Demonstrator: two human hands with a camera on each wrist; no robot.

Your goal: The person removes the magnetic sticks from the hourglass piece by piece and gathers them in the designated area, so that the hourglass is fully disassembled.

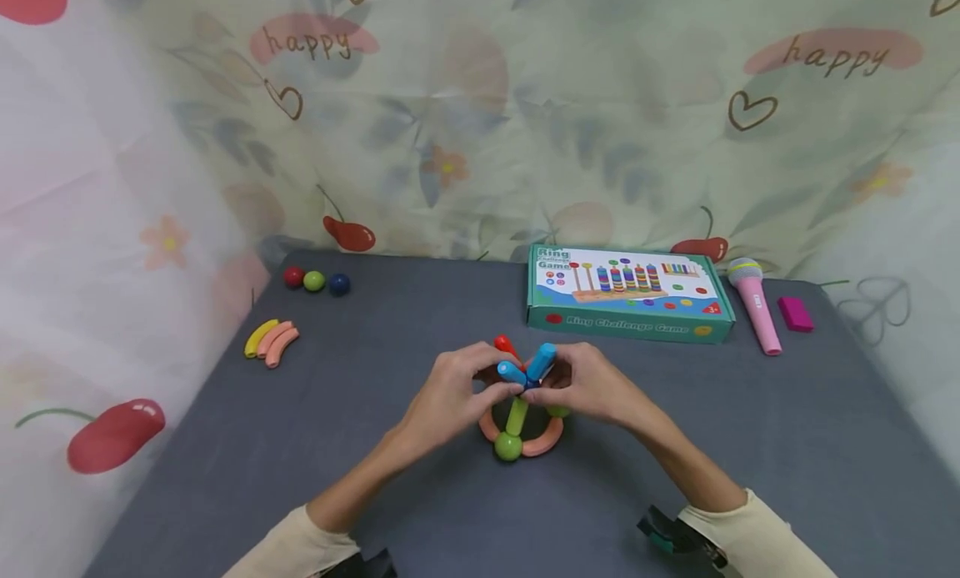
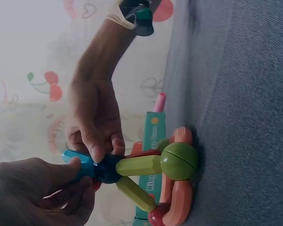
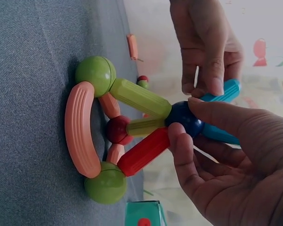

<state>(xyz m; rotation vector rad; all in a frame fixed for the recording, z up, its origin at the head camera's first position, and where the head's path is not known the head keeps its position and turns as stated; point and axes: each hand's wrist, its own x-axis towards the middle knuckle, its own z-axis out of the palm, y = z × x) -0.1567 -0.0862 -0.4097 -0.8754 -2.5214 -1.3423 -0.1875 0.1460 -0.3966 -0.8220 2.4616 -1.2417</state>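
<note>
A frame of magnetic sticks and balls stands on the table. Its base has curved pink sticks (image 3: 79,129) joined by green balls (image 1: 507,446) and a red ball (image 3: 118,130). Light green sticks (image 2: 139,165) and a red stick (image 3: 144,151) slope up to a dark blue ball (image 3: 184,117) at the top. Two bright blue sticks (image 1: 542,361) rise from that ball. My left hand (image 1: 457,386) pinches one blue stick (image 2: 80,160) between thumb and fingers. With thumb and fingertip, my right hand (image 1: 596,382) pinches the dark blue ball.
At the back right lies a green game box (image 1: 630,294), with a pink microphone (image 1: 756,307) and a magenta block (image 1: 795,314) beside it. Red, green and blue balls (image 1: 315,281) sit at the back left. Yellow and pink curved sticks (image 1: 272,342) lie nearer.
</note>
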